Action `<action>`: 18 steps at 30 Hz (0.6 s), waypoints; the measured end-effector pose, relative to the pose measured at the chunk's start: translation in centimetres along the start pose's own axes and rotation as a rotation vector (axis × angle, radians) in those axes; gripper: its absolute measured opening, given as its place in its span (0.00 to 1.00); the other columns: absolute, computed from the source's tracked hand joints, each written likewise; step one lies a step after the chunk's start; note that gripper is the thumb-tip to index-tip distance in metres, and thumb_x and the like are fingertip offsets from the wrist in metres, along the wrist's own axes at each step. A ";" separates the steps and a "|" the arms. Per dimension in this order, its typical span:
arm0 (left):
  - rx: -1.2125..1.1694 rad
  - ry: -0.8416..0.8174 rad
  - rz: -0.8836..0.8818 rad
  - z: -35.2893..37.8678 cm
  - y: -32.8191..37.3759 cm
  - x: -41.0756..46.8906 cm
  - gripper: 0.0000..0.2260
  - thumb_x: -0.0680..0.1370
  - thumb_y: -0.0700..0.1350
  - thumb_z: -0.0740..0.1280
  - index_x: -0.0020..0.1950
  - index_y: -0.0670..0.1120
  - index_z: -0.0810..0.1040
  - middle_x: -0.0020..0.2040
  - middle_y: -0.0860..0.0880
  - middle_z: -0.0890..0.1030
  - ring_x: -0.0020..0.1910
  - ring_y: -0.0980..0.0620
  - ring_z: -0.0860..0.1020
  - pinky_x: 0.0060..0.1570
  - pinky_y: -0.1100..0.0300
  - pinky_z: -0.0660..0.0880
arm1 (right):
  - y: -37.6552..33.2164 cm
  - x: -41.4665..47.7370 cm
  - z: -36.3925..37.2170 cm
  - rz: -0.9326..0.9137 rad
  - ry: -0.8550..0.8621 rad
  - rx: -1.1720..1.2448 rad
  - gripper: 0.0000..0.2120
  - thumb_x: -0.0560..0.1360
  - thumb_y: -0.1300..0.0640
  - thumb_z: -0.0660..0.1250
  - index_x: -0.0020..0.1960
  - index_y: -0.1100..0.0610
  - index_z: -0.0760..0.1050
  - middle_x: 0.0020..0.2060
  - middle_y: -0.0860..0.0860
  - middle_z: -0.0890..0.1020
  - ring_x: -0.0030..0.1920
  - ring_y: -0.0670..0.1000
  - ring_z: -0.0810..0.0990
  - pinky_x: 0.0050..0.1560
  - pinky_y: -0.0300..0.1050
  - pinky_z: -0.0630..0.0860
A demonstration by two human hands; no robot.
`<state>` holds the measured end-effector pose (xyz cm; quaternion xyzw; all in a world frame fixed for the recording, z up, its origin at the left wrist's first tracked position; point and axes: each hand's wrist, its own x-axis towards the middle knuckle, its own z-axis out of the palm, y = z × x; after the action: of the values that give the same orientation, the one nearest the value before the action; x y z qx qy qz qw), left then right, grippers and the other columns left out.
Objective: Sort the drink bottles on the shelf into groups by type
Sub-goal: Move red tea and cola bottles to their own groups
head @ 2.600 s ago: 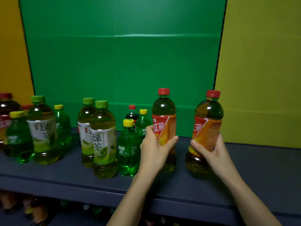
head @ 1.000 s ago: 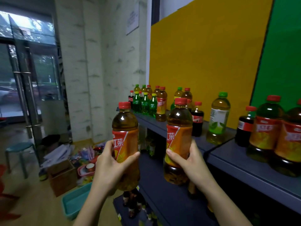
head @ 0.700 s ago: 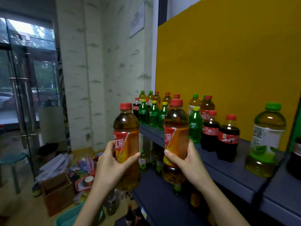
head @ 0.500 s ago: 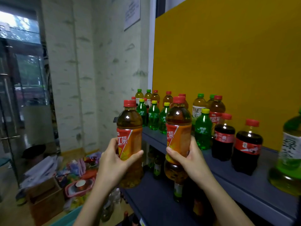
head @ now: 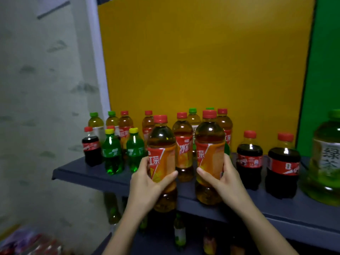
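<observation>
Status: sorting approx. part done, by my read. Left hand (head: 147, 183) has fingers (head: 170, 174) clenched round an iced tea bottle (head: 161, 153); right hand (head: 223, 178) fingers clenched round a second iced tea bottle (head: 209, 155). Both held upright, just in front of the shelf (head: 77, 171) edge at 6 o'clock of the yellow panel (head: 202, 52).

Behind them: more red-cap tea bottles (head: 184, 144) clustered at 12 o'clock, so the tea group looks started. Still mixed in: green soda bottles (head: 112, 153) and a small cola (head: 91, 148) at 9 o'clock, green-cap bottles (head: 95, 121) at back, two colas (head: 249, 157) at 3 o'clock, a large green tea bottle (head: 325, 157) far right.

Room: bare shelf strip in front of the tea cluster, narrow. Shelf front lip close; left end of shelf open, drop beyond. Neighbours tight, knock-over risk.
</observation>
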<state>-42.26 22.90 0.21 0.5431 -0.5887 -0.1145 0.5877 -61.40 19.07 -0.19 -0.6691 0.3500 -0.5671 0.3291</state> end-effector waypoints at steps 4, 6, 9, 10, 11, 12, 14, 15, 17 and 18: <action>-0.103 -0.106 0.042 1.4 -1.5 2.7 0.30 0.60 0.58 0.74 0.59 0.52 0.70 0.50 0.59 0.78 0.49 0.62 0.77 0.50 0.63 0.76 | 0.9 0.5 0.8 0.030 0.146 -0.093 0.32 0.67 0.52 0.73 0.66 0.51 0.62 0.56 0.42 0.75 0.53 0.37 0.75 0.48 0.26 0.74; -0.127 -0.132 0.054 2.3 -2.2 3.5 0.29 0.61 0.56 0.75 0.59 0.51 0.70 0.49 0.59 0.78 0.49 0.63 0.77 0.50 0.63 0.75 | 1.3 0.5 0.9 0.055 0.201 -0.130 0.34 0.67 0.54 0.73 0.67 0.51 0.59 0.54 0.41 0.74 0.52 0.36 0.74 0.46 0.27 0.74; -0.154 -0.149 0.080 3.6 -3.0 4.1 0.26 0.62 0.55 0.76 0.56 0.55 0.69 0.48 0.62 0.77 0.48 0.64 0.76 0.49 0.63 0.74 | 1.6 0.4 0.7 0.062 0.262 -0.188 0.34 0.67 0.54 0.73 0.64 0.48 0.56 0.52 0.37 0.72 0.51 0.34 0.74 0.45 0.27 0.73; -0.168 -0.152 0.082 4.0 -3.1 4.2 0.27 0.61 0.57 0.75 0.56 0.55 0.70 0.48 0.62 0.77 0.48 0.64 0.76 0.49 0.62 0.74 | 1.7 0.4 0.6 0.062 0.275 -0.206 0.33 0.67 0.54 0.73 0.63 0.47 0.56 0.52 0.36 0.72 0.50 0.34 0.74 0.45 0.26 0.73; -0.183 -0.156 0.081 4.4 -3.2 4.3 0.27 0.60 0.58 0.75 0.56 0.54 0.70 0.48 0.61 0.77 0.48 0.63 0.77 0.49 0.62 0.74 | 1.8 0.4 0.5 0.060 0.285 -0.225 0.32 0.67 0.54 0.73 0.62 0.47 0.56 0.52 0.36 0.72 0.50 0.33 0.74 0.45 0.25 0.73; -0.195 -0.160 0.082 4.8 -3.2 4.3 0.28 0.60 0.59 0.74 0.56 0.53 0.71 0.48 0.60 0.78 0.48 0.62 0.77 0.49 0.63 0.75 | 1.8 0.3 0.4 0.057 0.292 -0.249 0.32 0.67 0.53 0.73 0.62 0.46 0.57 0.52 0.36 0.72 0.49 0.32 0.75 0.45 0.24 0.72; -0.189 -0.159 0.097 5.6 -3.2 4.4 0.30 0.59 0.60 0.73 0.57 0.51 0.71 0.49 0.56 0.77 0.48 0.60 0.77 0.49 0.63 0.76 | 1.8 0.1 0.2 0.052 0.320 -0.320 0.33 0.65 0.47 0.73 0.63 0.46 0.58 0.53 0.37 0.72 0.52 0.35 0.74 0.46 0.26 0.72; -0.176 -0.155 0.113 5.9 -3.3 4.5 0.32 0.59 0.61 0.72 0.58 0.50 0.71 0.50 0.54 0.75 0.50 0.57 0.76 0.50 0.62 0.75 | 2.0 0.1 0.2 0.043 0.350 -0.372 0.34 0.64 0.43 0.71 0.64 0.47 0.60 0.54 0.40 0.71 0.54 0.37 0.73 0.47 0.28 0.71; -0.161 -0.161 0.124 6.9 -3.3 4.7 0.35 0.59 0.61 0.72 0.62 0.47 0.70 0.52 0.52 0.71 0.53 0.55 0.74 0.51 0.61 0.74 | 2.5 0.0 0.1 0.016 0.416 -0.492 0.36 0.62 0.38 0.68 0.65 0.49 0.63 0.56 0.43 0.69 0.55 0.39 0.71 0.49 0.29 0.69; -0.148 -0.157 0.120 7.3 -3.3 4.8 0.36 0.59 0.60 0.72 0.63 0.46 0.69 0.53 0.52 0.70 0.54 0.54 0.73 0.51 0.60 0.74 | 2.6 0.0 0.2 0.002 0.434 -0.532 0.37 0.62 0.36 0.67 0.66 0.50 0.64 0.56 0.44 0.69 0.55 0.38 0.70 0.50 0.29 0.68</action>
<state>-45.28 14.27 -1.70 0.4512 -0.6544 -0.1643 0.5841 -61.47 17.71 -2.38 -0.5948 0.5482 -0.5848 0.0614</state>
